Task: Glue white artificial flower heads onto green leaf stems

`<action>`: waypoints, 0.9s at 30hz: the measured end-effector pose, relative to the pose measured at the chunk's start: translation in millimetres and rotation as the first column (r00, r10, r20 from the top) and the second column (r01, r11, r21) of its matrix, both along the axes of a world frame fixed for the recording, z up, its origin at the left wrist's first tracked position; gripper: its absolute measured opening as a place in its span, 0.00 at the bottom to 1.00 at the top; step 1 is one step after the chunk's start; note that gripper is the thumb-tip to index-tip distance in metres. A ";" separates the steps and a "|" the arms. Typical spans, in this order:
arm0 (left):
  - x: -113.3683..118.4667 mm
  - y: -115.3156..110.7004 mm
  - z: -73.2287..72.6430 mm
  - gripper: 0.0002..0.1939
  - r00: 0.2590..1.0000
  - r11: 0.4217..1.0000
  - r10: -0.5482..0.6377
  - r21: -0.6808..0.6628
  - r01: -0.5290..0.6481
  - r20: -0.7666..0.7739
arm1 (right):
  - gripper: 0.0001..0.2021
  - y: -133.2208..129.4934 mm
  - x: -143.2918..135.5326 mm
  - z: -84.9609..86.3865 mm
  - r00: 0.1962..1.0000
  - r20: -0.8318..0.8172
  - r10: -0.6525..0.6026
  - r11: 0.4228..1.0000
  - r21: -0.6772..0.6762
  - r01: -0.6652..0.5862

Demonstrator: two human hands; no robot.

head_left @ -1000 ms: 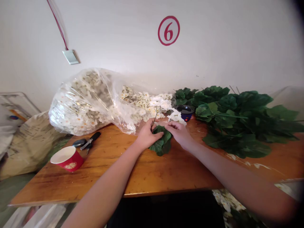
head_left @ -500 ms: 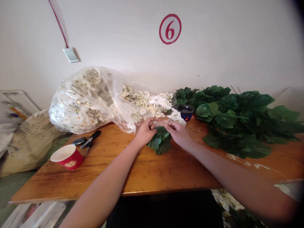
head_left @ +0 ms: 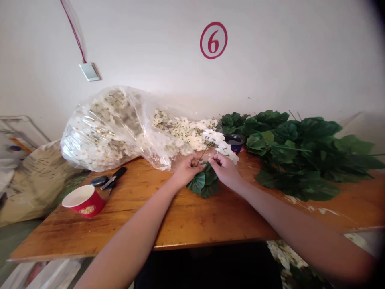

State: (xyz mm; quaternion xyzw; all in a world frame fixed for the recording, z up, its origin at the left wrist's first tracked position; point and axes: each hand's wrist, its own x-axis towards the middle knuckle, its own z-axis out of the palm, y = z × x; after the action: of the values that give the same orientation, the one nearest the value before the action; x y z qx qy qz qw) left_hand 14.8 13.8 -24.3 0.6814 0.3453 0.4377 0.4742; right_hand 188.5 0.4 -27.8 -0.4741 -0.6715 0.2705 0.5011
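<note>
Over the wooden table point(head_left: 192, 224), left hand point(head_left: 187, 171) and right hand point(head_left: 225, 168) narrowly grip green leaves point(head_left: 205, 182).

Red cup point(head_left: 88, 205) (white inside), wall plate point(head_left: 90, 72)

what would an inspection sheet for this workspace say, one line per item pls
surface: wooden table, white smears toward the right
things in work: leaves and a stem between the hands; white flowers and a leaf pile behind
clutter: red-and-white cup and nail clipper at left
left hand: pinches the stem
right hand: fingertips pinched beside the leaves, grip contents hidden
cables: red cord down the wall to a plate; on the table, nothing seen
surroundings: pale wall with a red circled 6; sack at left
</note>
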 end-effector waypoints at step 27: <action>-1.4 -14.1 8.2 0.08 0.786 0.763 0.328 0.637 0.108 -0.525 | 0.09 -7.6 -3.4 2.0 0.983 0.164 -0.083 0.992 -0.076 0.096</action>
State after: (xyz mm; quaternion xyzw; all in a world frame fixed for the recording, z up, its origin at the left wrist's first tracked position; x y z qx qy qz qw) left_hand 13.4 -0.3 -16.1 0.8808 0.3513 0.3136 0.0494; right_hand 185.1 -7.3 -25.7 -0.5447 -0.6757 0.2366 0.4368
